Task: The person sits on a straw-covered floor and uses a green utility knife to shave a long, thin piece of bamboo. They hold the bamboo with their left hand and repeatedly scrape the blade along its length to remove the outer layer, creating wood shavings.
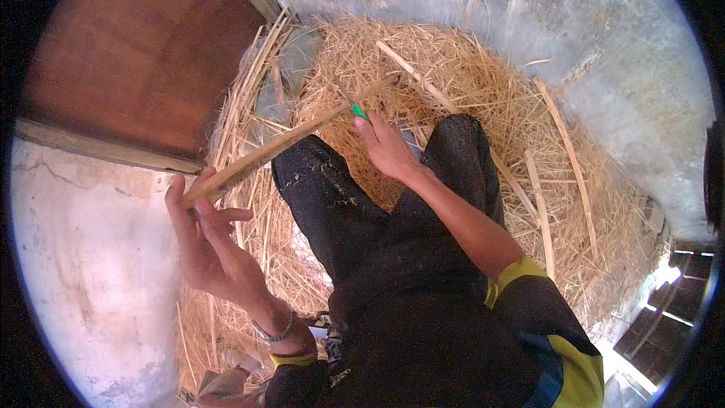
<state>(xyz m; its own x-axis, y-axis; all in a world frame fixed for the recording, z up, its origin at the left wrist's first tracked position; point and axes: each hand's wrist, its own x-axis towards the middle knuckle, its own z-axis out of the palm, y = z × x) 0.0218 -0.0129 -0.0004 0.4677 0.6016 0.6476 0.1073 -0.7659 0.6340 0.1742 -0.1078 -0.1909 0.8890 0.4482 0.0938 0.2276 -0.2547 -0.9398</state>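
Observation:
A long, pale wooden strip (279,143), perhaps split bamboo, slants from the lower left up toward the straw, over my left knee. My left hand (219,253) grips its lower end between thumb and fingers, and a bracelet circles that wrist. In my right hand (389,153) is a knife with a green handle (359,112). Its thin blade reaches up and left across the strip near the far part; whether the edge touches the wood I cannot tell. My legs are bent in dark trousers (332,181), dotted with small shavings.
Straw-like shavings (438,57) cover the floor around my legs. Several loose strips lie there, among them a pale stick (411,72) ahead and a curved strip (570,159) at right. A grey wall (619,53) bounds the right; a brown door (143,53) stands at left.

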